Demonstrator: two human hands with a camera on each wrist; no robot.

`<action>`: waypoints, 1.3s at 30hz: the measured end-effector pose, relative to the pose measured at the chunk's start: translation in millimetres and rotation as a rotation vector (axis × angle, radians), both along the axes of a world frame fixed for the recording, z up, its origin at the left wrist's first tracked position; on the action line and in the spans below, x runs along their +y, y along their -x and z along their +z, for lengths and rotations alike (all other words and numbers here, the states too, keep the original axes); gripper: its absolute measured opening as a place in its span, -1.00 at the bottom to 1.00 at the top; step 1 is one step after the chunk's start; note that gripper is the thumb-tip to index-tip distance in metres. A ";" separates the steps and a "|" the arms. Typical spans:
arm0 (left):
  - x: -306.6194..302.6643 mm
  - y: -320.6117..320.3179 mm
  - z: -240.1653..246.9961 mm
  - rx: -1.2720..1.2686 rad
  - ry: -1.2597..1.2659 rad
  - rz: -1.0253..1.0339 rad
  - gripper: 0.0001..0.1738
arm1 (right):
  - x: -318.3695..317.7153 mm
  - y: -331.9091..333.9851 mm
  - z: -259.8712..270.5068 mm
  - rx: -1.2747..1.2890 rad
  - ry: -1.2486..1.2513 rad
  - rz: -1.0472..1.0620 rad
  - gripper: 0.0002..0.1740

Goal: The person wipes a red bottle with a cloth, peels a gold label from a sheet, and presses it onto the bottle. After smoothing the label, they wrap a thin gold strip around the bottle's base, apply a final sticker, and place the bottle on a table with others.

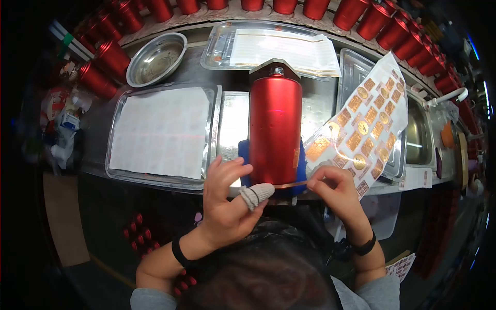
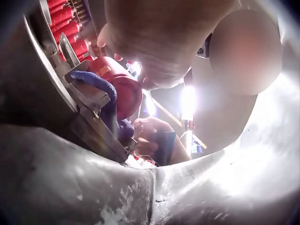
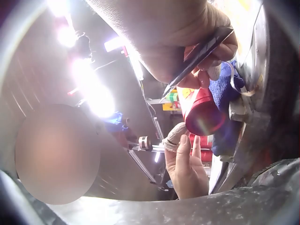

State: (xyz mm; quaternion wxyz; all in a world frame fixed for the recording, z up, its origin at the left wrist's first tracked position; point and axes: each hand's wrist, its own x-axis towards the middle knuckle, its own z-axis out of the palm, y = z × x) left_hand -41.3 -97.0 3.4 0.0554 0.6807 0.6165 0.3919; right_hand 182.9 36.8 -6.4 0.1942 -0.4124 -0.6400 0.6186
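A glossy red cylinder (image 1: 276, 129) lies on a blue cloth (image 1: 244, 150), its flat end towards the person. My left hand (image 1: 227, 201) is at that end with fingers spread, a white ribbed cover on one finger touching the near edge by a thin gold strip (image 1: 290, 185). The right hand (image 1: 338, 194) pinches the strip's right end between thumb and finger. In the right wrist view a dark pointed tool (image 3: 199, 56) lies across the right hand (image 3: 164, 40), below the cylinder's round end (image 3: 205, 117). The left wrist view shows the cylinder (image 2: 129, 96) beside the blue cloth (image 2: 108, 101).
A tray with a white sheet (image 1: 160, 134) sits left, a metal bowl (image 1: 157, 59) behind it. Gold sticker sheets (image 1: 369, 121) lie right, near a sink (image 1: 417, 134). Another tray (image 1: 219, 46) is behind. Several red containers (image 1: 361, 18) line the back.
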 end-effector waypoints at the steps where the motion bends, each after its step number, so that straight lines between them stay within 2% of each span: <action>1: -1.2 0.8 -1.8 -0.025 0.009 0.007 -0.65 | -0.2 0.8 -0.3 -0.006 0.005 -0.005 -0.89; 7: -9.5 7.0 -15.8 -0.168 0.040 0.050 -0.67 | -0.1 3.5 -1.8 -0.006 0.014 -0.009 -0.87; 16: 8.8 12.5 -4.3 0.043 -0.071 -0.062 -0.68 | 0.0 3.8 -12.0 -0.004 0.009 -0.022 -0.86; 20: 4.2 13.5 -6.3 -0.010 -0.076 -0.048 -0.66 | 1.8 3.2 -6.5 -0.067 0.039 0.026 -0.92; 26: 5.9 8.7 -6.7 0.019 -0.074 -0.052 -0.67 | 0.7 4.8 -12.7 0.012 0.023 -0.006 -0.86; 33: 5.4 7.5 -5.6 0.016 -0.076 -0.050 -0.63 | 0.1 6.6 -18.1 -0.011 0.032 -0.012 -0.86; 39: 27.5 -6.1 10.6 0.225 -0.157 -0.114 -0.67 | -1.1 8.8 -17.6 -0.014 0.015 -0.023 -0.86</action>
